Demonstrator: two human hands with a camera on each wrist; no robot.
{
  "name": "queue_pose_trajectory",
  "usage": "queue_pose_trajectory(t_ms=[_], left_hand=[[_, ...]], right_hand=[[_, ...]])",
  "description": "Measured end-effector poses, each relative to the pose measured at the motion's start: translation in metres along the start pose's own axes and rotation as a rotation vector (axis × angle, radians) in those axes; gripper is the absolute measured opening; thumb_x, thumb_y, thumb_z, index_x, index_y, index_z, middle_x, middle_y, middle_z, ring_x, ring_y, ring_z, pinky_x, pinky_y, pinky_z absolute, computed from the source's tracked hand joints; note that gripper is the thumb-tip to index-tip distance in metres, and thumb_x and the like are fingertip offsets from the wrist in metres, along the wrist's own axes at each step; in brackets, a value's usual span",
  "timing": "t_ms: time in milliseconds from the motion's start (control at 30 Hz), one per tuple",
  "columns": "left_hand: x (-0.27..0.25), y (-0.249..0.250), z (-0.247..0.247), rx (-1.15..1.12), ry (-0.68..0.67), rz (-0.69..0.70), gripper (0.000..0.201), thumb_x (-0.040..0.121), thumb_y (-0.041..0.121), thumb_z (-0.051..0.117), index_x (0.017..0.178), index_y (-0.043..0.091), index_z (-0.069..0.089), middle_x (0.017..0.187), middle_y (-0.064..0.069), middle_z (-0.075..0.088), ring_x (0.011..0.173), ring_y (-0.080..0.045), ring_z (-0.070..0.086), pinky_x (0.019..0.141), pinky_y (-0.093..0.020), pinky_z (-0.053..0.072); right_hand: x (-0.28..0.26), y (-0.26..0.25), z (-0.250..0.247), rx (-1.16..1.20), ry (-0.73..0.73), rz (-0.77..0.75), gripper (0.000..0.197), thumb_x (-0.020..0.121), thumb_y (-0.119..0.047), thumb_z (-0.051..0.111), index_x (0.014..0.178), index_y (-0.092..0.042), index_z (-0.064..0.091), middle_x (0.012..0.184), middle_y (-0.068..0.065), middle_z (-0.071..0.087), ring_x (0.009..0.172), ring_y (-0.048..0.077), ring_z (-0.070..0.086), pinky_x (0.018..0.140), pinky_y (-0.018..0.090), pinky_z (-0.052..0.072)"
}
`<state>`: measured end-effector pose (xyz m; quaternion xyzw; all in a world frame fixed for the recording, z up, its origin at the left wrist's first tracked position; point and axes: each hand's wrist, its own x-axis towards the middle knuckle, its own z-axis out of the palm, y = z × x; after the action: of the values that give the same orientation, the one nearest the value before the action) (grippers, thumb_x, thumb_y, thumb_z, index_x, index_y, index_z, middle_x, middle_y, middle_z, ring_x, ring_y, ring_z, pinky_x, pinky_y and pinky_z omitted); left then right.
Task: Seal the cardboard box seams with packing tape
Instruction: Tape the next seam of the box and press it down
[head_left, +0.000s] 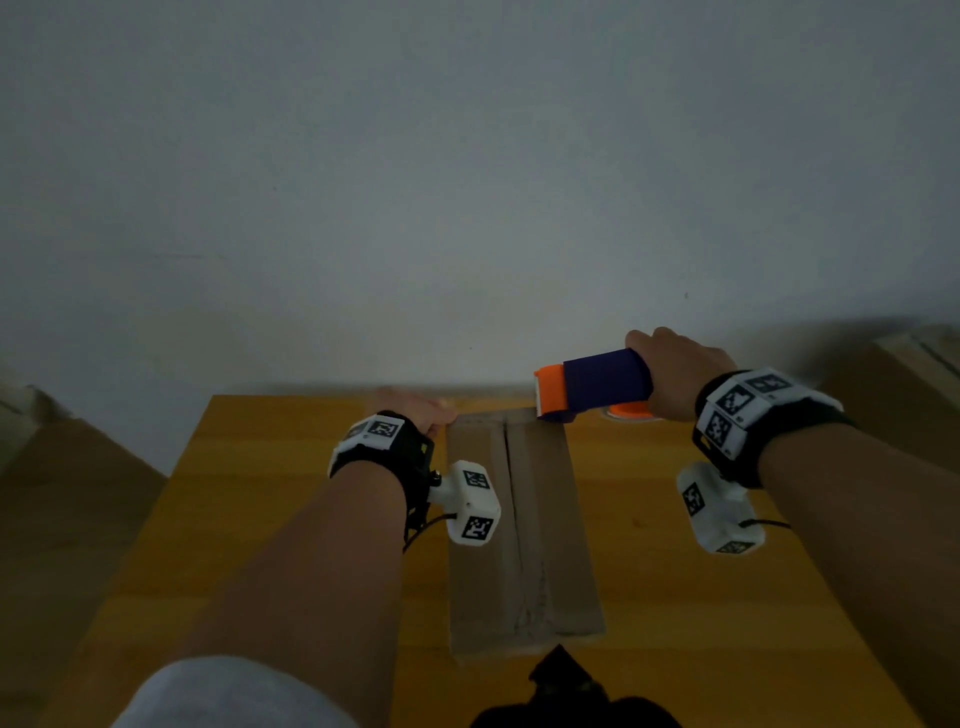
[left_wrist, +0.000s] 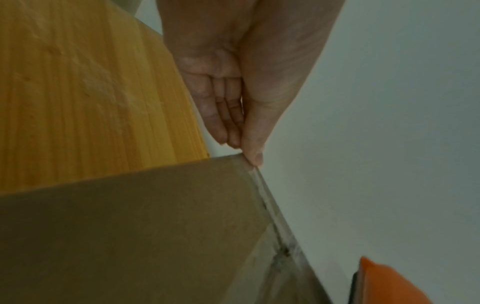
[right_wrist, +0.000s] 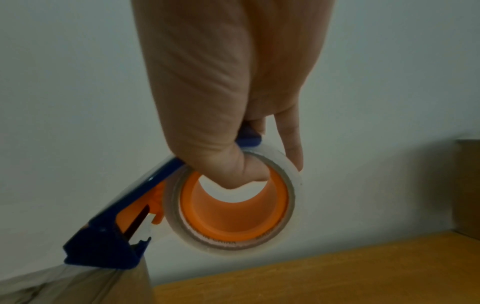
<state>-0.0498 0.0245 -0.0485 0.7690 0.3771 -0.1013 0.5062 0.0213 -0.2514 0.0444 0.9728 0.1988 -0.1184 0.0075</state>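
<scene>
Pale wall behind a yellow wooden table (head_left: 675, 519), on which the cardboard box (head_left: 545, 519) lies flat, centre seam up. A tape run appears to be starting or ending at the box's far edge: the dispenser (head_left: 592, 382), fist-gripped by the right hand (head_left: 675, 371), noses onto that edge. Left hand (left_wrist: 233, 92), fingers straight, steadies the box's far-left corner; next, firm pressure and a straight line along the seam are judged needed.

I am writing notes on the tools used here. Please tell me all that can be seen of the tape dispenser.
The tape dispenser is a hand-held plastic one: dark blue body, orange hub and orange front piece. A roll of clear tape sits on the hub. The right hand grips it, thumb hooked inside the hub and fingers over the top. It is tilted, nose down, and the nose touches the far end of the box near the middle seam. The rest of it hangs in the air.
</scene>
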Motion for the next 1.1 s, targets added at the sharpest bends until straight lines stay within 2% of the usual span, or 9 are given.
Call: queue_pose_trajectory(t_ms=[67, 133, 200, 367, 500, 667, 800, 967, 1100], left_hand=[[-0.003, 0.002, -0.002, 0.029, 0.017, 0.017, 0.020, 0.075, 0.020, 0.080, 0.082, 0.004, 0.071, 0.096, -0.014, 0.072, 0.087, -0.027, 0.068, 0.086, -0.035, 0.056], [-0.003, 0.003, -0.003, 0.148, 0.045, 0.002, 0.041, 0.070, 0.032, 0.083, 0.095, 0.002, 0.070, 0.095, -0.014, 0.071, 0.080, -0.028, 0.068, 0.076, -0.032, 0.056], [-0.007, 0.011, -0.004, 0.298, 0.110, 0.006, 0.068, 0.066, 0.038, 0.085, 0.116, -0.002, 0.062, 0.110, -0.015, 0.069, 0.094, -0.033, 0.068, 0.077, -0.033, 0.055], [-0.027, 0.041, 0.018, 0.521, 0.166, 0.218, 0.046, 0.071, 0.046, 0.079, 0.092, 0.005, 0.074, 0.093, -0.009, 0.074, 0.087, -0.024, 0.070, 0.076, -0.029, 0.055], [-0.027, 0.041, 0.042, 0.510, 0.101, 0.180, 0.042, 0.071, 0.044, 0.079, 0.086, 0.005, 0.076, 0.084, -0.007, 0.076, 0.079, -0.020, 0.072, 0.069, -0.027, 0.057], [-0.027, 0.044, 0.055, 0.469, 0.078, 0.195, 0.043, 0.070, 0.046, 0.079, 0.085, 0.005, 0.075, 0.083, -0.007, 0.076, 0.079, -0.019, 0.073, 0.077, -0.032, 0.060], [-0.029, 0.048, 0.065, 0.443, 0.055, 0.219, 0.046, 0.069, 0.047, 0.079, 0.085, 0.004, 0.076, 0.080, -0.007, 0.076, 0.077, -0.019, 0.074, 0.075, -0.033, 0.061], [-0.028, 0.050, 0.064, 0.424, 0.048, 0.188, 0.047, 0.070, 0.047, 0.078, 0.087, 0.003, 0.076, 0.079, -0.007, 0.077, 0.075, -0.018, 0.074, 0.073, -0.031, 0.061], [-0.030, 0.049, 0.065, 0.430, 0.086, 0.202, 0.047, 0.072, 0.048, 0.076, 0.085, 0.004, 0.076, 0.077, -0.006, 0.076, 0.076, -0.017, 0.074, 0.073, -0.030, 0.060]], right_hand=[[0.000, -0.001, 0.000, -0.009, 0.004, 0.002, 0.042, 0.078, -0.048, 0.066, 0.094, -0.023, 0.036, 0.093, 0.001, 0.043, 0.079, 0.021, 0.048, 0.073, 0.035, 0.043], [0.000, -0.001, 0.000, -0.015, 0.013, 0.000, 0.042, 0.078, -0.048, 0.066, 0.093, -0.023, 0.036, 0.093, 0.001, 0.043, 0.078, 0.021, 0.049, 0.071, 0.034, 0.042], [0.000, -0.002, 0.001, -0.020, 0.025, -0.010, 0.044, 0.077, -0.050, 0.067, 0.093, -0.023, 0.036, 0.092, 0.001, 0.044, 0.077, 0.021, 0.049, 0.070, 0.034, 0.042], [0.001, -0.002, 0.001, -0.040, 0.015, -0.003, 0.045, 0.079, -0.048, 0.066, 0.106, -0.018, 0.045, 0.104, 0.006, 0.052, 0.081, 0.022, 0.052, 0.073, 0.035, 0.046], [0.001, -0.002, 0.001, -0.049, 0.005, -0.007, 0.045, 0.082, -0.043, 0.064, 0.112, -0.016, 0.045, 0.110, 0.010, 0.051, 0.096, 0.028, 0.058, 0.081, 0.040, 0.049], [0.001, -0.001, 0.002, -0.028, 0.005, -0.007, 0.047, 0.079, -0.048, 0.065, 0.110, -0.018, 0.044, 0.104, 0.006, 0.050, 0.088, 0.025, 0.054, 0.077, 0.037, 0.047], [0.001, 0.002, 0.004, -0.013, -0.011, -0.017, 0.039, 0.084, -0.036, 0.062, 0.111, -0.015, 0.045, 0.110, 0.010, 0.051, 0.096, 0.029, 0.057, 0.080, 0.039, 0.048], [0.005, 0.009, 0.011, 0.049, -0.013, -0.029, 0.031, 0.083, -0.033, 0.063, 0.098, -0.018, 0.040, 0.103, 0.009, 0.051, 0.078, 0.023, 0.049, 0.074, 0.038, 0.049], [0.008, 0.018, 0.012, 0.077, -0.047, -0.042, 0.027, 0.084, -0.024, 0.062, 0.099, -0.016, 0.041, 0.096, 0.005, 0.043, 0.078, 0.023, 0.048, 0.076, 0.040, 0.049]])
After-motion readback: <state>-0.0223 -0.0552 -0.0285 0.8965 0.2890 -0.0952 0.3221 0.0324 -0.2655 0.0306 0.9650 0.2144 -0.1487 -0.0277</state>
